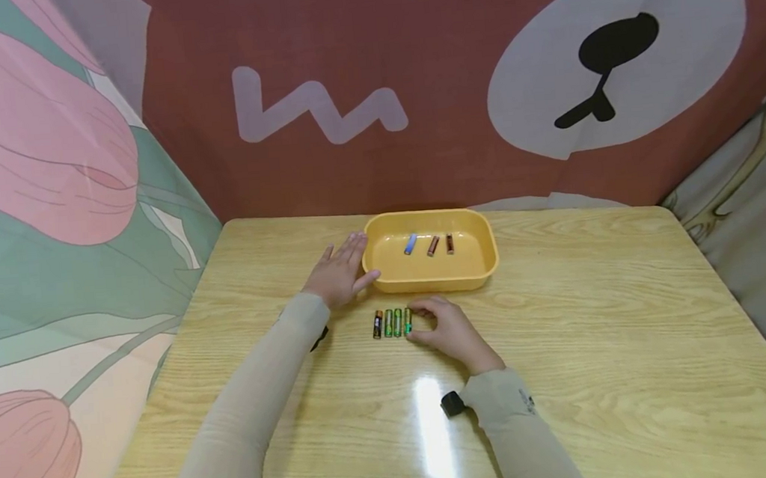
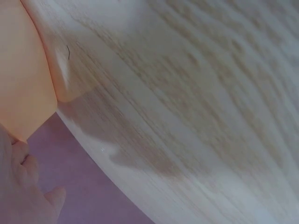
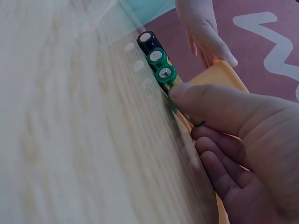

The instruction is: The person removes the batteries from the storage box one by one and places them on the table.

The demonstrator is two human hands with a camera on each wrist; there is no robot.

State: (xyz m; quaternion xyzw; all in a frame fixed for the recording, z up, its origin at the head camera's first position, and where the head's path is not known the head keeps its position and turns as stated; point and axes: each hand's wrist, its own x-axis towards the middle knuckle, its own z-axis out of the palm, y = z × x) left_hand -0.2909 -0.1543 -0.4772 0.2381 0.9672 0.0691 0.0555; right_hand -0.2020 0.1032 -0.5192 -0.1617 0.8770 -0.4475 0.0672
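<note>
My left hand (image 1: 337,274) lies against the left side of a yellow plastic tray (image 1: 437,286), its fingers straight and thumb at the near left corner. In front of the tray, a short row of AA-size batteries lies side by side on the table: a black one (image 1: 378,324) at the left end, green ones (image 1: 393,323) beside it. My right hand (image 1: 454,335) pinches the rightmost green battery (image 1: 408,321) between thumb and fingertips; in the right wrist view the thumb (image 3: 187,95) hides most of it. Inside the tray are a blue battery (image 1: 410,244) and two reddish-brown batteries (image 1: 433,246).
The wood-grain table (image 1: 607,341) reaches back to a brown printed curtain (image 1: 442,137), and the tray stands close to that back edge. Patterned cloth (image 1: 75,278) hangs at the left side. A bright light reflection (image 1: 435,430) shows on the tabletop near the right forearm.
</note>
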